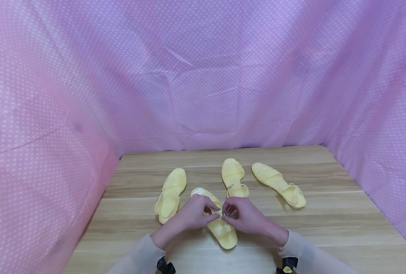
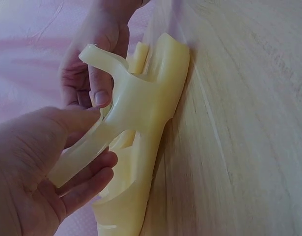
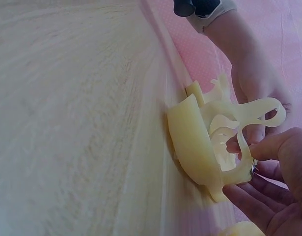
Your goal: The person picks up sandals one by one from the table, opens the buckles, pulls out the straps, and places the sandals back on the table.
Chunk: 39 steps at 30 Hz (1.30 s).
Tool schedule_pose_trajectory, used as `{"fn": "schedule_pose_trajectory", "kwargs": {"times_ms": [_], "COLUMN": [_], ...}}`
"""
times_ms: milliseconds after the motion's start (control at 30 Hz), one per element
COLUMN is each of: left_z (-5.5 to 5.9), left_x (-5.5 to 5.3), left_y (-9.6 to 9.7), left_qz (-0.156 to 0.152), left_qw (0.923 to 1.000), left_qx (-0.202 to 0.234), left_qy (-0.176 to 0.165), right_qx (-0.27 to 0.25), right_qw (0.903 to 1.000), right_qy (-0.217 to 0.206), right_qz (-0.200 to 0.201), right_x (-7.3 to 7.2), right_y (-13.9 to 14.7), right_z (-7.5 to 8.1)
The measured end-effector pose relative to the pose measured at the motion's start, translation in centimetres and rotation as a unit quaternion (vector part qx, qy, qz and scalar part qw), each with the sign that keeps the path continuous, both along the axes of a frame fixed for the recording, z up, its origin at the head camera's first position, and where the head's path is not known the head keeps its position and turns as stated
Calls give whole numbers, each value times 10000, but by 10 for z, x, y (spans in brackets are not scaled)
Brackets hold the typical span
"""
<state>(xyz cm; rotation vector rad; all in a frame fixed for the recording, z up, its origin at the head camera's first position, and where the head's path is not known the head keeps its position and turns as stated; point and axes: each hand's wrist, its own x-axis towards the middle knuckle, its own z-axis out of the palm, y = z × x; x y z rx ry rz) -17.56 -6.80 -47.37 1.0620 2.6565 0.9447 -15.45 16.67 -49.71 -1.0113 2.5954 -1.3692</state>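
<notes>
A pale yellow sandal [image 1: 223, 232] lies on the wooden table in front of me, partly hidden under both hands. My left hand [image 1: 197, 211] pinches its ankle strap [image 2: 84, 152] between thumb and fingers, as the left wrist view shows. Opposite it, my right hand [image 1: 244, 215] pinches the strap's other end by a small metal buckle [image 3: 254, 168]. The two hands' fingertips almost meet above the sandal. In the right wrist view, the strap stands up in a loop over the heel part.
Another yellow sandal [image 1: 175, 184] lies left of my hands. A second one [image 1: 232, 173] points away behind my right hand, and a third [image 1: 275, 180] lies slanted at the right. Pink dotted cloth [image 1: 203, 95] hangs round the wooden table [image 1: 326, 228].
</notes>
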Motion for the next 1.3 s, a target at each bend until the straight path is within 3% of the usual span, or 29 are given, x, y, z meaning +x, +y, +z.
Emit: {"fn": "schedule_pose_trajectory", "kwargs": {"times_ms": [367,667,933,1067,1167,1233,1300], "left_z": [-3,-3,-5,-3,1,5,7], "left_x": [0,0,1,1,1,0,-2], "left_y": [2,6,3,0,-5,-8,-10], "left_qz": [20,-84,-65,-72,237,718,1320], "left_qw": [9997,10000,9992,9994,9997,9958,9869], "left_qx": [-60,-30,127,80,30,-10,-157], "left_qy": [-220,-18,-382,-334,64,561,919], "right_qx": [78,-43,-76,-58,57,244,460], "right_qw": [9998,9999,9999,9999,9999,9997,9987], "right_qy": [-195,-131,-70,-70,-84,-91,-88], "right_qz": [-39,-27,9,-73,-63,33,176], "right_x": [0,1,3,4,9,14,22], "right_y": [0,1,1,2,4,8,14], "right_z": [2,1,0,1,2,3,4]}}
